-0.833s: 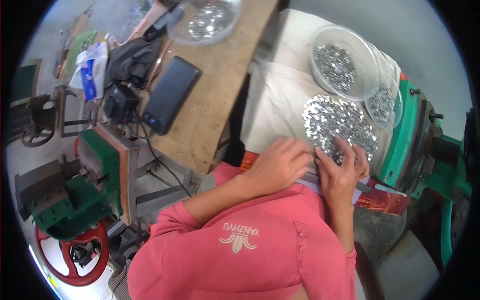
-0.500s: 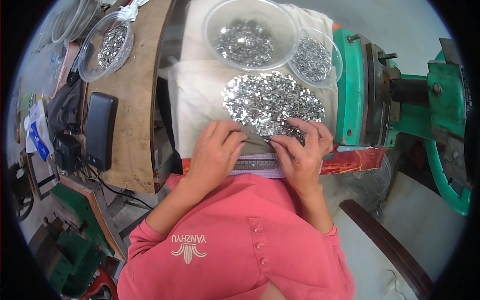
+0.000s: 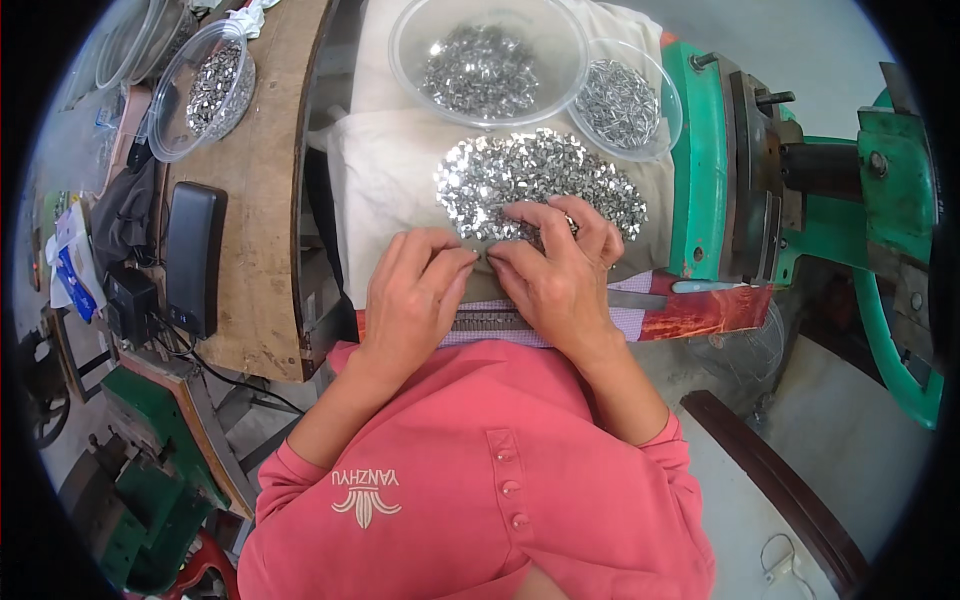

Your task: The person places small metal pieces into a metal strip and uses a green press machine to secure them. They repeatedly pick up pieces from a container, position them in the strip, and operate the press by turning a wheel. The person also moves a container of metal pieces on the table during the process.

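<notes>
— Where does the pile of small metal pieces (image 3: 535, 180) lie?
— On the cloth (image 3: 385, 170), just beyond both hands. Behind it stands a large bowl (image 3: 488, 60) of pieces, with a smaller bowl (image 3: 625, 98) touching its right side.
— And the hands?
— The left hand (image 3: 415, 290) and right hand (image 3: 555, 270) meet at the pile's near edge.
— What's to the sides?
— The press machine (image 3: 760, 190) is on the right. On the left, the bench (image 3: 265, 200) carries another bowl (image 3: 200, 90) and a flat case (image 3: 192, 258).

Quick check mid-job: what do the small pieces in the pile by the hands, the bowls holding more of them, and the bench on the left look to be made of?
Pile of small pieces: likely bright metal, glinting silver. Large bowl: seemingly clear thin plastic, contents show through. Bench: apparently bare, worn wood, matt brown.
</notes>
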The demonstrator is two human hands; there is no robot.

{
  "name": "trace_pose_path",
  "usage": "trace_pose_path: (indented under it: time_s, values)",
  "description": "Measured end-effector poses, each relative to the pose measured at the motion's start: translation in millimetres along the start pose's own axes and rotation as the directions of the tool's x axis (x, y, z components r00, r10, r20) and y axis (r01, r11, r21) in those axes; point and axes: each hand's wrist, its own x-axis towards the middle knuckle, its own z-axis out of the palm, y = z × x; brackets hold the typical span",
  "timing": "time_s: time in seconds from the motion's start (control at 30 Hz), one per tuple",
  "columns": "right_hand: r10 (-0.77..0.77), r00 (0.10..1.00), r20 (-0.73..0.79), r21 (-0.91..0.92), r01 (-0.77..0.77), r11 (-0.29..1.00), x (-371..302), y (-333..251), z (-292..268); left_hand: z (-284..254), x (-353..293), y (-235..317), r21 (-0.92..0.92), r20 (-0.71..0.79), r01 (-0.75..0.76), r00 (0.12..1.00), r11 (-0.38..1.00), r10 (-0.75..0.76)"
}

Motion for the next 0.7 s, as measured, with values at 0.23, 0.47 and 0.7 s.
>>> trace_pose_path:
  time_s: [0.23,0.47,0.7]
  values:
    - [0.009,1.0,0.026,-0.057,-0.007,0.998,-10,3,-11,11,10,3,0.077,0.036,-0.036,0.999,0.996,0.034]
    - [-0.057,0.997,0.046,0.002,0.057,0.998,-3,9,-5,7,7,2,0.046,-0.005,-0.004,1.0,0.999,0.005]
    - [-0.035,0.999,0.019,0.016,0.035,0.999,-15,5,-16,5,5,-1,0.041,0.028,0.013,1.0,0.999,-0.014]
